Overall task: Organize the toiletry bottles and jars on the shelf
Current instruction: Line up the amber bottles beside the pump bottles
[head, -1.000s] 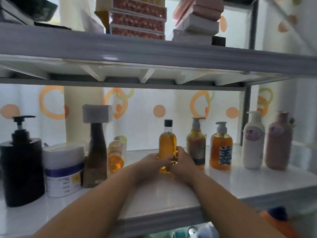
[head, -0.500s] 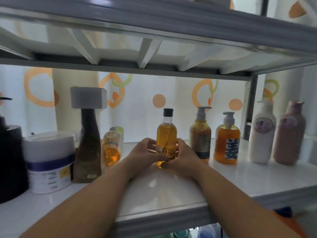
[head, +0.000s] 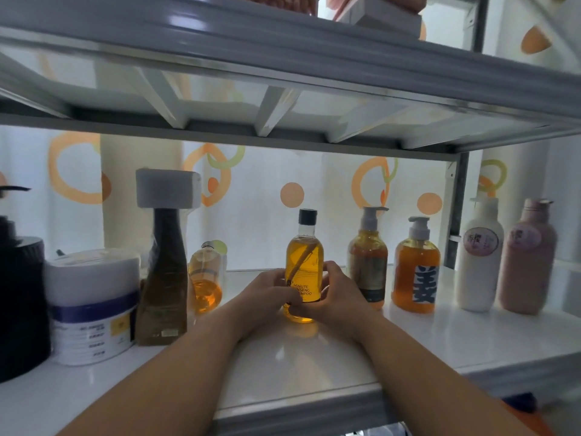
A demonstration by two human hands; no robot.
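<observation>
A clear bottle of amber shampoo with a black cap (head: 304,256) stands upright at the middle of the white shelf (head: 330,366). My left hand (head: 264,294) and my right hand (head: 336,294) wrap its lower half from both sides. Right of it stand an amber pump bottle with a dark label (head: 367,259), an orange pump bottle (head: 416,272), a white bottle (head: 479,256) and a pink bottle (head: 528,259). On the left are a small amber bottle (head: 206,278), a tall brown bottle with a grey square cap (head: 165,262), a white jar (head: 91,306) and a black pump bottle (head: 20,303).
The upper shelf (head: 283,67) hangs low over the bottles and carries boxes. A metal upright post (head: 454,209) stands behind the orange pump bottle. A patterned curtain with orange circles (head: 292,195) backs the shelf. The shelf's front edge (head: 298,413) runs under my forearms.
The bottle has been turned in my hands, so its printed label now faces me. The view has tilted down and moved slightly closer to the shelf.
</observation>
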